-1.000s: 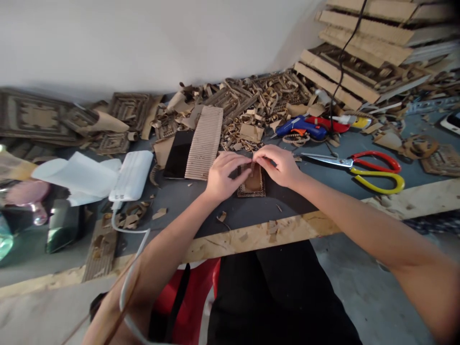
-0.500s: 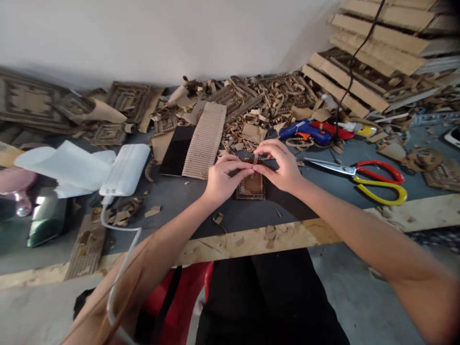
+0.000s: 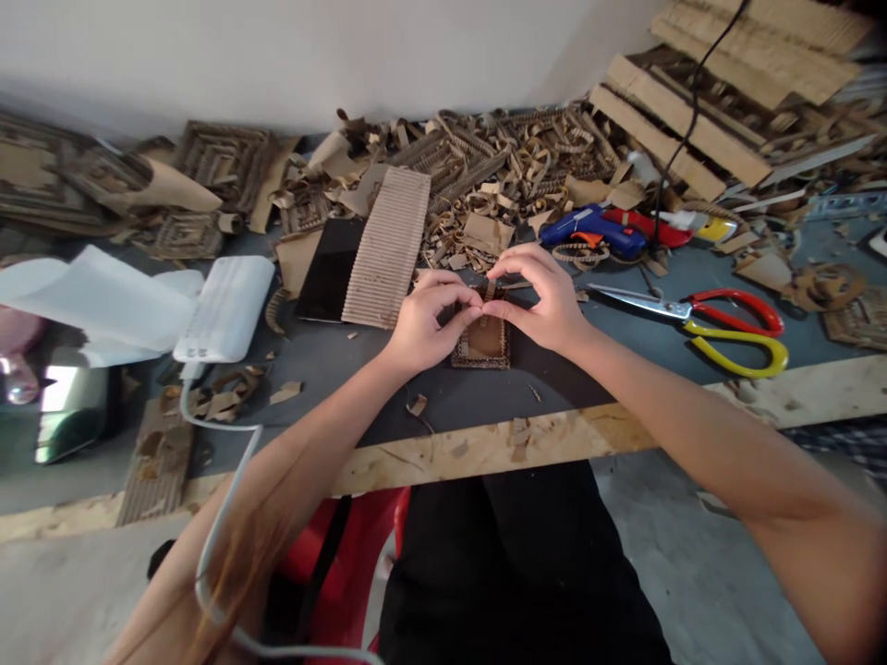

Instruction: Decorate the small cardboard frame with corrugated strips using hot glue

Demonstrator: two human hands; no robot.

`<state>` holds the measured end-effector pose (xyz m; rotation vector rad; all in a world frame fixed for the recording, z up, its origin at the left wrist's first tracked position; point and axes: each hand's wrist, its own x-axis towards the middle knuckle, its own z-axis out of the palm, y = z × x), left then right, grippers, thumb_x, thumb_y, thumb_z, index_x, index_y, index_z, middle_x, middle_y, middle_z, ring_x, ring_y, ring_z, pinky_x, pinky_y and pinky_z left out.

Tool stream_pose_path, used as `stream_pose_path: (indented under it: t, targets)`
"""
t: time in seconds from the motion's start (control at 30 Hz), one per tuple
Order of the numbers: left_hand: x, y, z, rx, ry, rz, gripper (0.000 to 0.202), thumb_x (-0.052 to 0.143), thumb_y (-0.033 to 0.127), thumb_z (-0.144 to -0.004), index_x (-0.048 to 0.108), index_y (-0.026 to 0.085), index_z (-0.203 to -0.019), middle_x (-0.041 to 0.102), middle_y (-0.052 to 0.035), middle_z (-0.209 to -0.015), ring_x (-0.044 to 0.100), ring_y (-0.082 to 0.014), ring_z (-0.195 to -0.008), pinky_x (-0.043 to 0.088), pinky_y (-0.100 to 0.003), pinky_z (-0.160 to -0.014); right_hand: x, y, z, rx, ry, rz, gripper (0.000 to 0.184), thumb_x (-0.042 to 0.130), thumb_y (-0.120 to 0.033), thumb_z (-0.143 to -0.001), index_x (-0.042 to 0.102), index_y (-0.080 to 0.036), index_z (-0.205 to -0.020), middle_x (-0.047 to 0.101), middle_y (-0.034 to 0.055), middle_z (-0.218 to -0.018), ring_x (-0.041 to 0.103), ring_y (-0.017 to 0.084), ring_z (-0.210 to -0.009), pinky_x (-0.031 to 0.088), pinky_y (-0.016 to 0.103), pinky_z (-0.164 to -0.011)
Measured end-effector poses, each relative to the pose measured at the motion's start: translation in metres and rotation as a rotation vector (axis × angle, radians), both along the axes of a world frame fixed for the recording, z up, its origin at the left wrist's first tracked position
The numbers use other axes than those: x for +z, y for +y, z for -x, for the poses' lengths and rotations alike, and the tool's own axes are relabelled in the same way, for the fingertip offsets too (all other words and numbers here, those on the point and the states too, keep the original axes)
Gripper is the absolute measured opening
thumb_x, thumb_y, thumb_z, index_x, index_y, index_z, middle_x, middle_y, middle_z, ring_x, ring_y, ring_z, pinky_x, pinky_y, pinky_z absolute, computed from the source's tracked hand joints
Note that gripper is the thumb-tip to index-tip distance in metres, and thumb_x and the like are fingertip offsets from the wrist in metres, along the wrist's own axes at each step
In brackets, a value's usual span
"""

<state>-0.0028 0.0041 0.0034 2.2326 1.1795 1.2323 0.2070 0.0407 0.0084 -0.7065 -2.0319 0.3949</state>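
Observation:
A small brown cardboard frame piece [image 3: 483, 340] lies flat on the dark table top in front of me. My left hand [image 3: 424, 321] and my right hand [image 3: 544, 300] meet just above its far edge. Both pinch a thin corrugated cardboard strip [image 3: 489, 294] between thumbs and fingertips. The strip is short and partly hidden by my fingers.
A corrugated cardboard sheet [image 3: 388, 247] rests on a black tablet [image 3: 331, 270] to the left. Red and yellow scissors [image 3: 721, 325] lie to the right, a blue glue gun [image 3: 596, 231] behind them. A white power bank [image 3: 225, 308] with cable is left. Cardboard scraps [image 3: 499, 175] pile at the back.
Both hands have lifted slightly off the frame piece and now pinch the small strip above its far edge. The view has shifted a little.

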Motion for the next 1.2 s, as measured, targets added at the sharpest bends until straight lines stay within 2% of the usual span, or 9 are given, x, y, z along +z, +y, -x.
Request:
stream_pose_path:
  t: [0.33,0.77,0.9,1.0,1.1,1.2]
  targets:
    - [0.0045,-0.0022,-0.0003,-0.006,0.064,0.007,0.019,0.059,0.034,-0.096,0.069,0.019,-0.09,0.069,-0.0068,-0.093,0.064,-0.0205,-0.098,0.054,-0.036,-0.091,0.0004,0.0006,0.0004,0.043,0.016,0.03,0.042,0.066,-0.066,-0.085,0.069,-0.025,-0.093,0.066,0.0076,-0.099,0.066,0.024,-0.1,0.056,0.041,-0.089]
    - [0.0015,-0.0008,-0.0014,-0.008,0.082,-0.027,0.017,0.054,0.03,-0.099,0.065,0.02,-0.09,0.067,-0.0056,-0.092,0.06,-0.0205,-0.103,0.051,-0.037,-0.094,0.0007,-0.0016,-0.0002,0.075,0.047,0.063,0.034,0.072,-0.056,-0.085,0.071,-0.023,-0.092,0.067,0.0066,-0.098,0.066,0.021,-0.101,0.057,0.038,-0.089]
    - [0.0015,-0.0007,-0.0014,-0.028,0.066,-0.044,0.013,0.057,0.028,-0.097,0.064,0.02,-0.089,0.068,-0.0052,-0.092,0.061,-0.0199,-0.101,0.052,-0.036,-0.093,0.0006,-0.001,-0.0023,0.103,0.034,0.064,0.042,0.076,-0.061,-0.079,0.071,-0.024,-0.099,0.067,0.0069,-0.105,0.066,0.022,-0.102,0.056,0.038,-0.088]
    - [0.0012,-0.0002,-0.0004,0.006,0.054,-0.032,0.015,0.054,0.03,-0.099,0.061,0.021,-0.09,0.068,-0.0053,-0.093,0.06,-0.0202,-0.102,0.051,-0.037,-0.094,0.0,-0.0001,-0.003,0.129,0.031,0.042,0.049,0.08,-0.062,-0.074,0.071,-0.024,-0.102,0.067,0.0074,-0.107,0.065,0.023,-0.102,0.056,0.036,-0.084]
    - [0.001,-0.0005,0.0008,0.04,-0.005,-0.036,0.02,0.047,0.031,-0.101,0.057,0.021,-0.087,0.066,-0.0058,-0.092,0.059,-0.0201,-0.098,0.05,-0.037,-0.092,-0.0001,-0.0003,-0.0027,0.094,0.02,0.047,0.039,0.076,-0.057,-0.081,0.071,-0.024,-0.102,0.068,0.0072,-0.106,0.065,0.022,-0.102,0.056,0.036,-0.083]
    - [0.001,-0.0014,0.0013,0.036,-0.073,-0.05,0.03,0.04,0.028,-0.103,0.053,0.022,-0.076,0.063,-0.0044,-0.081,0.059,-0.0195,-0.091,0.05,-0.036,-0.089,0.001,-0.0019,-0.0024,0.063,0.02,0.052,0.026,0.067,-0.048,-0.091,0.071,-0.023,-0.1,0.069,0.0074,-0.104,0.066,0.021,-0.102,0.056,0.036,-0.085]
